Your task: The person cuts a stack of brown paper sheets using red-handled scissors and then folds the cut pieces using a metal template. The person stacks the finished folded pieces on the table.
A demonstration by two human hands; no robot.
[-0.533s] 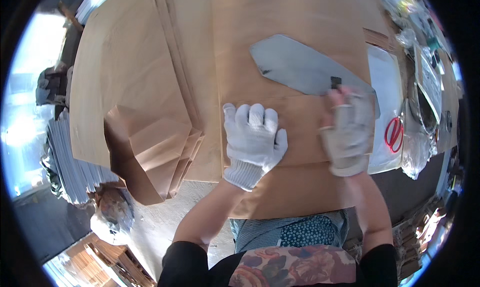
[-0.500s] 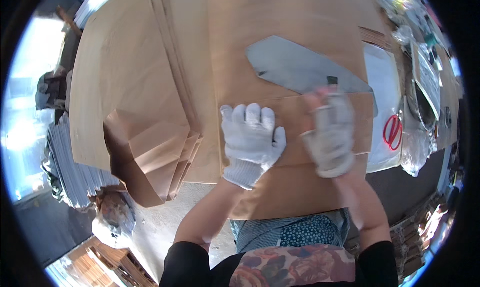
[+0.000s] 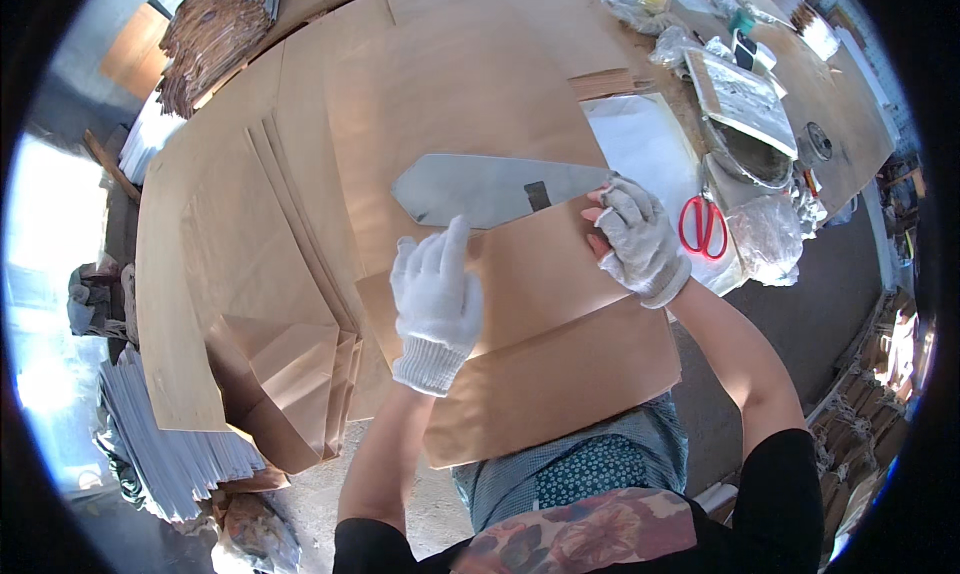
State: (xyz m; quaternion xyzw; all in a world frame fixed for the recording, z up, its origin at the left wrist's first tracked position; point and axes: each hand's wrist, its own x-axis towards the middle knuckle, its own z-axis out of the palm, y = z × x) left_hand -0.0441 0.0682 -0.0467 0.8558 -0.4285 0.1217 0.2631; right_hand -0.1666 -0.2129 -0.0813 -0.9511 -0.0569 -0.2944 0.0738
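Note:
A brown paper sheet (image 3: 560,379) with a folded-over band lies in front of me, its lower end hanging toward my lap. My left hand (image 3: 435,299), in a white knit glove, rests on the band's left part with its fingers stretched out. At the right end of the band, my right hand (image 3: 640,242) has its fingers curled over the paper's edge; its glove leaves some fingertips bare. Just beyond the band lies a flat grey pointed template (image 3: 480,189) with a small dark patch. Its right tip reaches the right hand's fingers.
Folded brown paper pieces (image 3: 285,384) lie at the left table edge. Red-handled scissors (image 3: 703,228) rest on white sheets (image 3: 640,139) at right, near a clear plastic bag (image 3: 765,239) and a basin (image 3: 750,159) partly covered by a board. Stacked grey sheets (image 3: 170,439) stand at lower left.
The view has shifted, and the folded paper and template now sit at a different angle. My right hand has moved from over the band to its right edge. The left hand's fingers point farther forward.

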